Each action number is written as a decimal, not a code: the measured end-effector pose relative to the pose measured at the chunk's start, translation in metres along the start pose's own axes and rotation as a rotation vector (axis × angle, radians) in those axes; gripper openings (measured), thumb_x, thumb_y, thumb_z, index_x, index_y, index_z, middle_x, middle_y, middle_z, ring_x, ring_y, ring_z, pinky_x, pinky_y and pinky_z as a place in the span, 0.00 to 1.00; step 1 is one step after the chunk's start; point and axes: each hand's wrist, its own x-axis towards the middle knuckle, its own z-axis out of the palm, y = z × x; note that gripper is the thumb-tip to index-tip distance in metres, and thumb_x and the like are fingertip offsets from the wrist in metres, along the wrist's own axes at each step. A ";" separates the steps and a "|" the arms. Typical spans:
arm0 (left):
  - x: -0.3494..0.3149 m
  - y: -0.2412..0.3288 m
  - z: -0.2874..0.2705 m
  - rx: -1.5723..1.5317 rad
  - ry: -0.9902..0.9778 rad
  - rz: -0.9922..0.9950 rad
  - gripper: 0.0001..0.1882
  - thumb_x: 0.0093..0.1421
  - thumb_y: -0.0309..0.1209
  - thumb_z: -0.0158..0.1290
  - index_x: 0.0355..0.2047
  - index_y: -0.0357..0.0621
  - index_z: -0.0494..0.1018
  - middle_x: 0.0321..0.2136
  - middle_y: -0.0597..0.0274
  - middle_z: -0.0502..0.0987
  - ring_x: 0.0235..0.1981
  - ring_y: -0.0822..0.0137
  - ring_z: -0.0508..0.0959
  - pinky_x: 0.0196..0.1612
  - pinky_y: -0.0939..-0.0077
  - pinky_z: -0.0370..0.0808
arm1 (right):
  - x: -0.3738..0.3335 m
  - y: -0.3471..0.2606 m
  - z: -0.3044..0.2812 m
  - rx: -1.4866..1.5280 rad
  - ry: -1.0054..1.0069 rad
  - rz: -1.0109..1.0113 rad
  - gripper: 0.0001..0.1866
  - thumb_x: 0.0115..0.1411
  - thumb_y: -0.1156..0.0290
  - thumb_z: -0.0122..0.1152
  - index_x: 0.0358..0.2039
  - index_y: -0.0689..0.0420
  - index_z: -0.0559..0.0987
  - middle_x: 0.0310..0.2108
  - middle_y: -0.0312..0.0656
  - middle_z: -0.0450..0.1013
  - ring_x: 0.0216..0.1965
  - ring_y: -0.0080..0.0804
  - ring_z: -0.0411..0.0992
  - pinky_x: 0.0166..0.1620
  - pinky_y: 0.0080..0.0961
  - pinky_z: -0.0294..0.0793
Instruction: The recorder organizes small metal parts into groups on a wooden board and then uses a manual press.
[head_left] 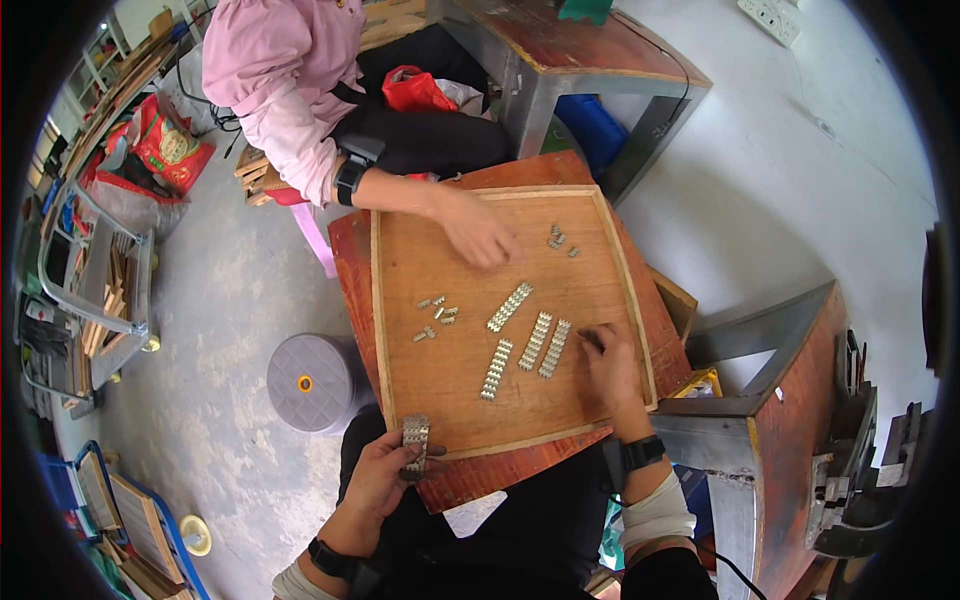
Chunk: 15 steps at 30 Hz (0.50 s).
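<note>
My left hand [378, 472], at the near left corner of the tray, grips a toothed metal strip [415, 440] between thumb and fingers. My right hand [616, 372] is at the tray's right side, fingertips pinched together just right of the metal rows; whatever they may hold is hidden. Beside it lie two parallel toothed metal rows [545, 343]. Another row [496, 369] lies left of them, and one more row [510, 307] is farther back. Loose small metal pieces [436, 312] are scattered at the tray's left.
The shallow wooden tray [520, 432] rests on a reddish board [350, 262]. Across it, a co-worker's hand [482, 234] reaches over the far side, near a few more metal pieces [558, 240]. A grey stool [308, 380] stands left; a metal-framed bench [780, 400] is right.
</note>
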 end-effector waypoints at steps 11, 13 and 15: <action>0.000 -0.004 0.002 0.009 0.018 -0.001 0.14 0.56 0.21 0.42 0.44 0.32 0.65 0.35 0.49 0.74 0.35 0.59 0.77 0.37 0.68 0.75 | -0.009 -0.006 0.009 -0.401 -0.032 -0.175 0.19 0.47 0.69 0.58 0.43 0.49 0.74 0.30 0.43 0.66 0.35 0.41 0.66 0.38 0.33 0.67; 0.002 -0.005 0.004 0.011 0.015 -0.008 0.14 0.55 0.21 0.42 0.44 0.31 0.64 0.35 0.47 0.74 0.35 0.57 0.76 0.39 0.65 0.75 | -0.009 -0.004 0.007 -0.475 -0.017 -0.186 0.17 0.48 0.68 0.58 0.41 0.47 0.75 0.29 0.42 0.66 0.35 0.39 0.66 0.36 0.33 0.68; 0.002 -0.007 0.002 0.015 0.025 -0.011 0.15 0.55 0.21 0.42 0.44 0.31 0.63 0.34 0.46 0.73 0.35 0.56 0.76 0.41 0.62 0.74 | -0.009 -0.003 0.009 -0.468 -0.028 -0.185 0.17 0.48 0.68 0.59 0.42 0.47 0.75 0.30 0.43 0.66 0.35 0.39 0.66 0.37 0.33 0.68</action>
